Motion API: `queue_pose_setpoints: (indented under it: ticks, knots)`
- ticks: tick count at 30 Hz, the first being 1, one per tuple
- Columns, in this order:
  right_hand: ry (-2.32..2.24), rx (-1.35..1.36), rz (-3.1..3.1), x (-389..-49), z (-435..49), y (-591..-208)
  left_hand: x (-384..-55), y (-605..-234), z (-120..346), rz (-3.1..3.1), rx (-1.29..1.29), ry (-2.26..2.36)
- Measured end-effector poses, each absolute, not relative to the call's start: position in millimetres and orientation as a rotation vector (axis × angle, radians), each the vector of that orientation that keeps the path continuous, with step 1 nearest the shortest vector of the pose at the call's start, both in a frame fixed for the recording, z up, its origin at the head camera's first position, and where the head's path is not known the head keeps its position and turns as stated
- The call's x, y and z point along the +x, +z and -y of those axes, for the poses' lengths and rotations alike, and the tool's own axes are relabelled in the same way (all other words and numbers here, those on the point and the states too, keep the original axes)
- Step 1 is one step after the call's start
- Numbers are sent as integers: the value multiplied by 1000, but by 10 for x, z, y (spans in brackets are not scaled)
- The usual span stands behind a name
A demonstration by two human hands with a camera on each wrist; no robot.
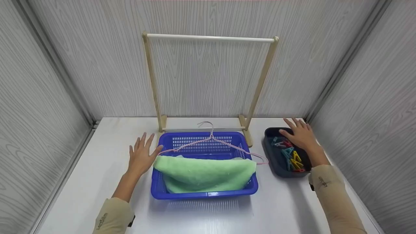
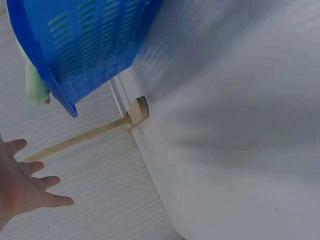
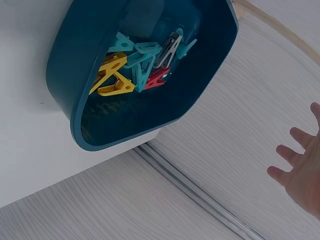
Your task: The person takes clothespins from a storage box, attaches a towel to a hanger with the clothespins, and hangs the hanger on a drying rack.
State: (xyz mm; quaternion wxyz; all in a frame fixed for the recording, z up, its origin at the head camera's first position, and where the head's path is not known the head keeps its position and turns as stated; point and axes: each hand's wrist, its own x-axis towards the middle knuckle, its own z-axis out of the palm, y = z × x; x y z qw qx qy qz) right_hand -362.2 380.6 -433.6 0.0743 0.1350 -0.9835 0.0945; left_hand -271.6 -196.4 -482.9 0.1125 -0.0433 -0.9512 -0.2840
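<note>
A light green towel (image 1: pixel 204 174) hangs over a pink wire hanger (image 1: pixel 195 142), and both lie across a blue plastic basket (image 1: pixel 204 195). Left of the basket, my left hand (image 1: pixel 141 156) is spread with straight fingers, its thumb close to the hanger's left end; whether it touches cannot be told. My right hand (image 1: pixel 302 136) is spread above a dark teal bin (image 3: pixel 135 135) and holds nothing. Inside the bin lie several clothespins, among them yellow clothespins (image 3: pixel 117 85), teal ones and a red clothespin (image 3: pixel 157 78).
Behind the basket stands a wooden rack with a white top bar (image 1: pixel 208 38) and two upright posts. One foot of the rack (image 2: pixel 138 111) shows beside the basket in the left wrist view. Grey wood-grain panels (image 1: pixel 373 107) enclose the white table (image 1: pixel 87 182) at the back and sides.
</note>
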Motion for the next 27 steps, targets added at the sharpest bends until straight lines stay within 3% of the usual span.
queue_pose_setpoints:
  ticks: [10, 27]
  knots:
    - [248, 370, 2971, -3647, -3819, -4428, -2462, -5050, 1711, 2830, -132, -1059]
    - [270, 316, 3110, -3589, -3884, -4536, -2427, -5252, 1614, 2782, -69, -1177]
